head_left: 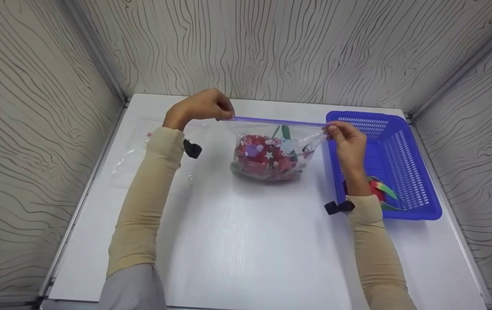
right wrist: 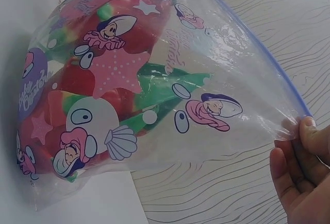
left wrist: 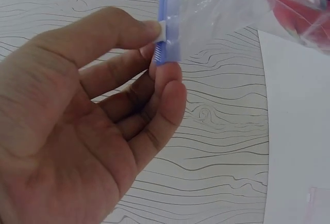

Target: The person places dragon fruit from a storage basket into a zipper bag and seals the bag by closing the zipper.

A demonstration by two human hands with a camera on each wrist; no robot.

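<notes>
A clear zip bag (head_left: pixel 267 155) printed with pink and purple cartoon figures stands mid-table, its purple zip strip (head_left: pixel 280 121) stretched straight between both hands. Red things with green leaf-like parts (right wrist: pixel 124 74) fill its lower part. At the strip's left end, my left hand (head_left: pixel 205 105) pinches it; the left wrist view shows the thumb on a small white slider (left wrist: pixel 162 31). My right hand (head_left: pixel 349 144) pinches the bag's other top corner between thumb and fingers.
To the right stands a blue plastic basket (head_left: pixel 433 200) holding a red and green thing (head_left: pixel 379 189), partly behind the right wrist. More clear plastic bags (head_left: pixel 132 159) lie flat at the left, partly under the left arm. Wood-patterned panels (head_left: pixel 254 47) enclose the white table (head_left: pixel 246 245).
</notes>
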